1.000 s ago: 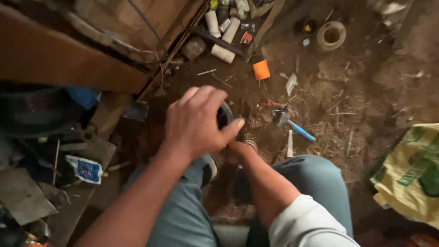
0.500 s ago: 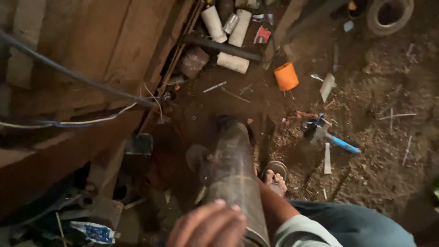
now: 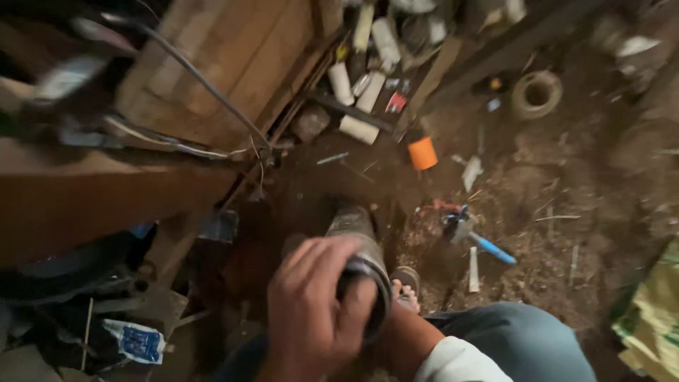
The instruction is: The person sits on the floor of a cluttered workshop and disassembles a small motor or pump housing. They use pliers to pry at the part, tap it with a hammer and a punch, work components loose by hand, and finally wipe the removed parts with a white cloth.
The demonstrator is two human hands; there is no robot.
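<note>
My left hand (image 3: pixel 311 311) is wrapped over the top rim of a dull grey metal cylinder (image 3: pixel 357 244), fingers curled tight around its near end, so the grip is closed on the cylinder itself. The cylinder stands tilted on the dirt floor (image 3: pixel 566 255) between my knees, its far end planted near the wooden boards (image 3: pixel 219 64) on the left. My right hand is hidden behind the cylinder; only the forearm (image 3: pixel 403 339) and white sleeve (image 3: pixel 460 364) show, so I cannot tell whether it grips anything. My sandalled foot (image 3: pixel 407 286) sits just beside the cylinder on its right, and that worries me: if my palm slips on the smooth rim, I judge the heavy end could drop or roll onto my toes. The ground is loose and littered, so the base could skid too. A blue-handled hammer (image 3: pixel 470 233) lies near on the right, an orange cap (image 3: pixel 423 153) farther off, with white pipe pieces (image 3: pixel 357 106) beyond; any of these could catch the cylinder if it tips that way. A loose cable (image 3: pixel 205 92) trails over the boards at left, close enough to snag.
</note>
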